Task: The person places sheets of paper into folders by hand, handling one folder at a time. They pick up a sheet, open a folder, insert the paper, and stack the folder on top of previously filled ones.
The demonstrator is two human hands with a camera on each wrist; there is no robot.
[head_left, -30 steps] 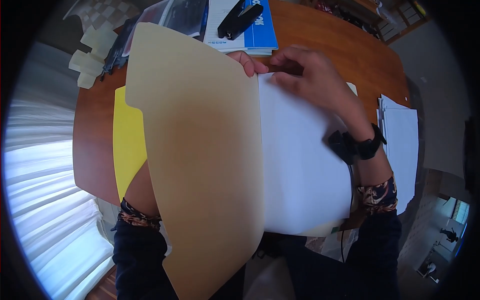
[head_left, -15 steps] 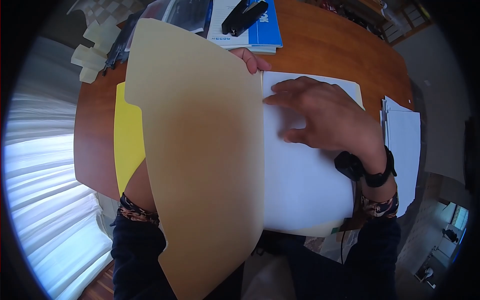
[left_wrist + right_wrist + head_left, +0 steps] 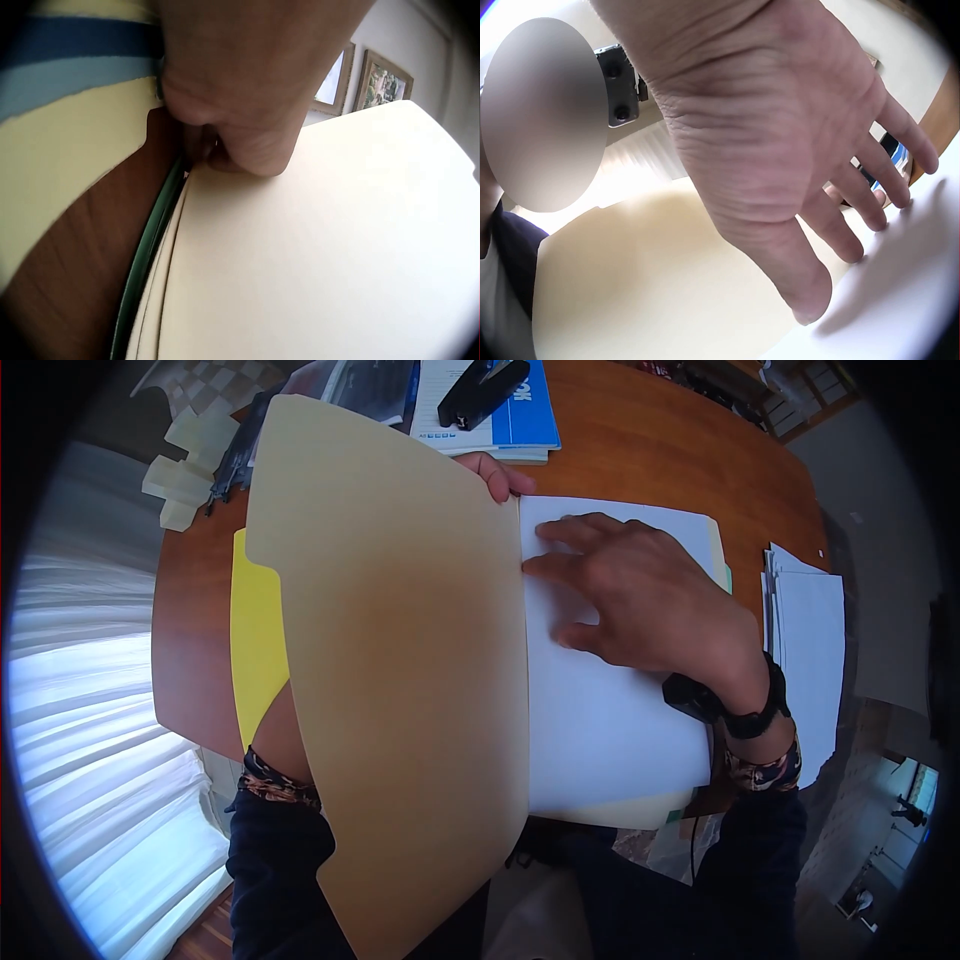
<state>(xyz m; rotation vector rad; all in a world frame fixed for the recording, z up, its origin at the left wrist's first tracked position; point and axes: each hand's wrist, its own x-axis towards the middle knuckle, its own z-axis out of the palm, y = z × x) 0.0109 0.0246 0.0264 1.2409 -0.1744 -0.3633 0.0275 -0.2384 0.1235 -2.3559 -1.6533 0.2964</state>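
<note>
A manila folder (image 3: 390, 660) stands opened, its cover raised on the left, with white paper (image 3: 620, 750) lying inside on the right. Behind the cover, my left hand (image 3: 495, 475) grips the folder at the top of the fold; only some fingers show from above. The left wrist view has that hand (image 3: 240, 90) curled at the folder's edge, by a green edge (image 3: 146, 255) under it. My right hand (image 3: 650, 590) is spread over the upper part of the paper, fingertips at its surface near the fold. In the right wrist view its fingers (image 3: 836, 232) are apart, holding nothing.
A yellow folder (image 3: 258, 630) lies under the left forearm. At the back, a black stapler (image 3: 483, 395) sits on a blue and white pad (image 3: 525, 430), beside dark plastic sleeves (image 3: 375, 395). A stack of white sheets (image 3: 808, 650) lies at the table's (image 3: 640, 450) right edge.
My right hand has come down from the top of the fold onto the paper, its fingers spreading, and has barely moved in the last half second. The left hand keeps its place.
</note>
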